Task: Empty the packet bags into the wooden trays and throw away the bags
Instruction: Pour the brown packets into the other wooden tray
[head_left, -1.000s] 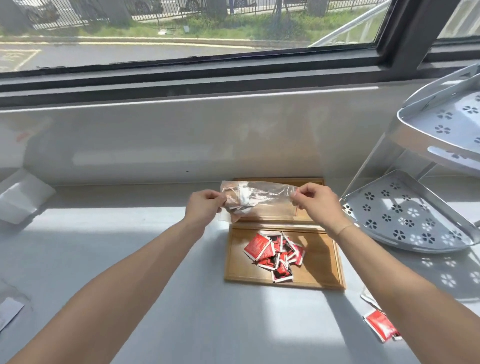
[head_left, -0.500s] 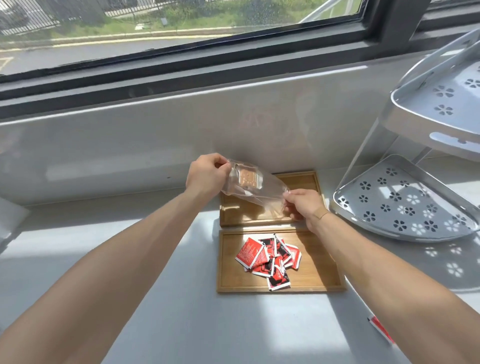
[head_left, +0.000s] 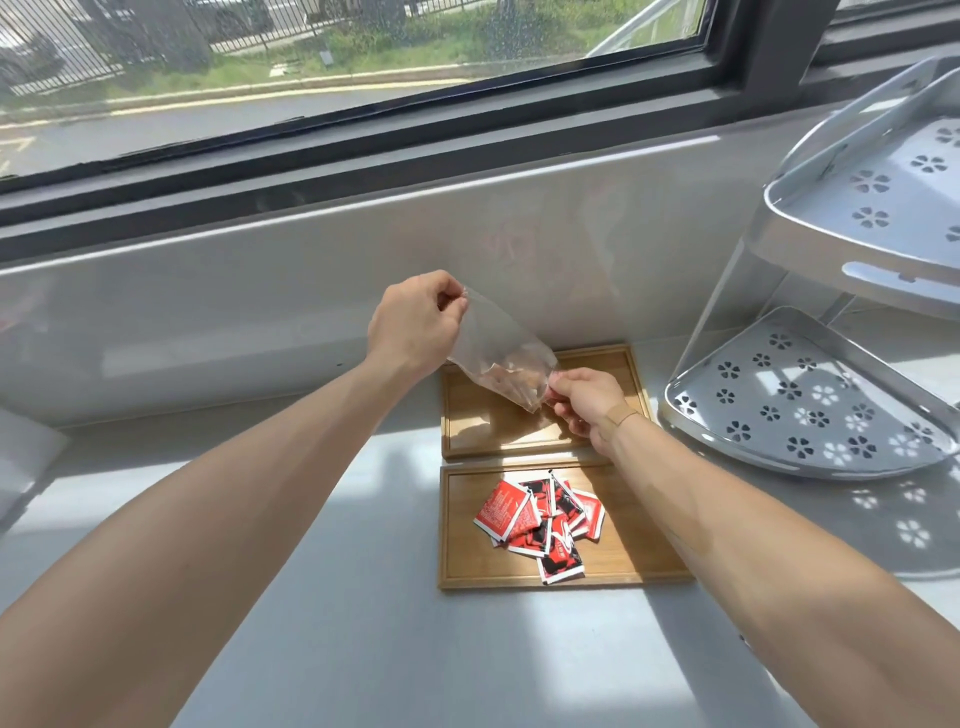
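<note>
So we are about halfway: the near tray (head_left: 649, 564) already holds a heap of red packets (head_left: 540, 522), while the far tray (head_left: 631, 379) just behind it looks bare. Above that far tray we tilt a clear bag (head_left: 496, 353), left hand (head_left: 413, 325) pinching its raised end, right hand (head_left: 582, 400) pinching the low end. Its brownish contents remain inside; binning bags comes after
</note>
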